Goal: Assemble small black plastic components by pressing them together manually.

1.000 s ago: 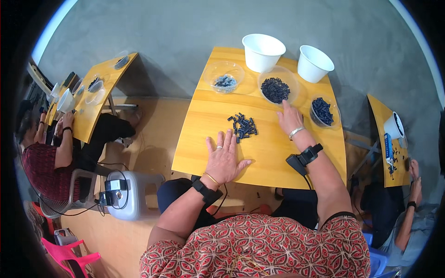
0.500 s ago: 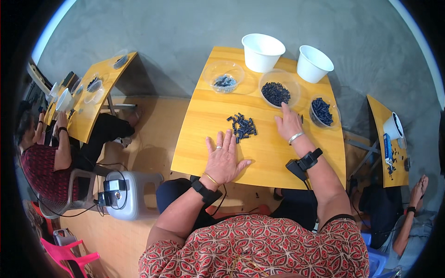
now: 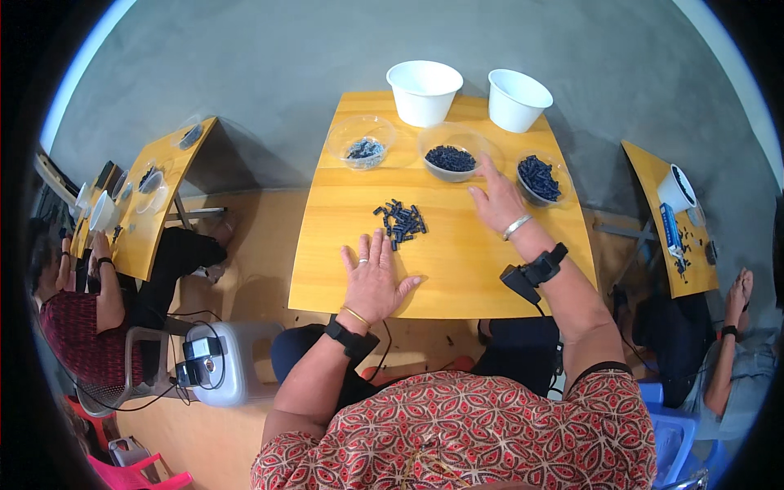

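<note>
My left hand point(image 3: 372, 282) lies flat on the wooden table point(image 3: 457, 278), fingers spread, just in front of a loose pile of short dark blue tube-like pieces point(image 3: 402, 222). My right hand point(image 3: 500, 200) reaches forward, thumb apart from the stretched fingers. Its fingertips are at the right rim of a clear plastic bowl point(image 3: 427, 139) of small dark pieces; whether they press on the rim cannot be made out. Right of it stands another clear tub holding larger dark blue tubes point(image 3: 539, 178). At the left, a third clear bowl point(image 3: 343, 131) contains small bluish bits point(image 3: 365, 149).
Two white tubs point(image 3: 425, 94) point(image 3: 520, 100) stand at the table's far edge, near the grey wall. People sit at side tables point(image 3: 159, 171) point(image 3: 653, 196). A white plastic stool point(image 3: 233, 359) with devices and cables stands at left. Cables hang from both wristbands.
My right hand has shifted from the bowl's front rim to its right rim. The left hand stays on the table. The whole view has shifted, moving the table leftward in the picture.
</note>
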A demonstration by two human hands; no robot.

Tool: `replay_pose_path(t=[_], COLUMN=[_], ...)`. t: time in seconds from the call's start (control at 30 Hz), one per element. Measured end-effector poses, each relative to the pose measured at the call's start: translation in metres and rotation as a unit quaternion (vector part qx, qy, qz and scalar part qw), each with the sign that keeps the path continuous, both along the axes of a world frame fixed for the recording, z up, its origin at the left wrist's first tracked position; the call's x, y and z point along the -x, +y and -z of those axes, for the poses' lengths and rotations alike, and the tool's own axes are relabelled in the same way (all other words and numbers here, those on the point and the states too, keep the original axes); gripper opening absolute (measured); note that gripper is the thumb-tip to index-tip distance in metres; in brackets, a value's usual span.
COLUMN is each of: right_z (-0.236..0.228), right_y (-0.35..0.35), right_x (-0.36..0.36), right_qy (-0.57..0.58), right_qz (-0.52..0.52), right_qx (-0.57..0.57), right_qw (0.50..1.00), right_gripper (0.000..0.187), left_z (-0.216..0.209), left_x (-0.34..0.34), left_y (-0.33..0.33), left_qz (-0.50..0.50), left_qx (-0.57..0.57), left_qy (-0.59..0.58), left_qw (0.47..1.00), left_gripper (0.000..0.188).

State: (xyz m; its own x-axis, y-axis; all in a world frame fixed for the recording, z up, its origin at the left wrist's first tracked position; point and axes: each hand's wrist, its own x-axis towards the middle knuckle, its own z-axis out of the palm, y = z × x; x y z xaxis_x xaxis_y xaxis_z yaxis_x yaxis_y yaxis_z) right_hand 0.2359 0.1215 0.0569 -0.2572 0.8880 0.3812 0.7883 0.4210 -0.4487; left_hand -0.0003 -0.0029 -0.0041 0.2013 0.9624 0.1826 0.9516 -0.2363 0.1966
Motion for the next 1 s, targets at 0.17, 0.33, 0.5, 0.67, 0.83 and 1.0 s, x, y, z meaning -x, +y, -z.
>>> replay_pose_path(t=[0.17, 0.33, 0.5, 0.67, 0.83, 1.0], right_z=[-0.026, -0.014, -0.027, -0.072, -0.127, -0.109], right_y=[-0.025, -0.015, 0.014, 0.065, 0.126, 0.187], right_x=[-0.016, 0.0, -0.013, -0.012, 0.014, 0.048], right_qy=[0.005, 0.024, 0.086, 0.123, 0.077, -0.075], right_qz=[-0.052, -0.08, -0.02, -0.011, -0.001, 0.017], right_qx=[0.004, -0.005, 0.014, -0.036, -0.091, -0.044], right_qw=[0.999, 0.997, 0.996, 0.992, 0.993, 0.996], right_gripper=[0.039, 0.022, 0.016, 0.018, 0.023, 0.035], left_z=[-0.009, -0.001, -0.004, -0.004, -0.004, -0.007], left_x=[-0.004, -0.001, -0.001, 0.0, 0.001, 0.003], left_y=[0.003, 0.004, 0.001, -0.003, -0.003, 0.0], left_qz=[0.007, 0.0, -0.005, -0.002, 0.007, 0.014], left_qx=[-0.02, -0.039, -0.048, -0.041, -0.027, -0.013], left_qy=[0.007, -0.004, 0.028, 0.022, -0.005, -0.026], left_qw=[1.0, 0.999, 0.998, 0.999, 1.0, 0.999], left_gripper=[0.088, 0.091, 0.089, 0.089, 0.089, 0.089])
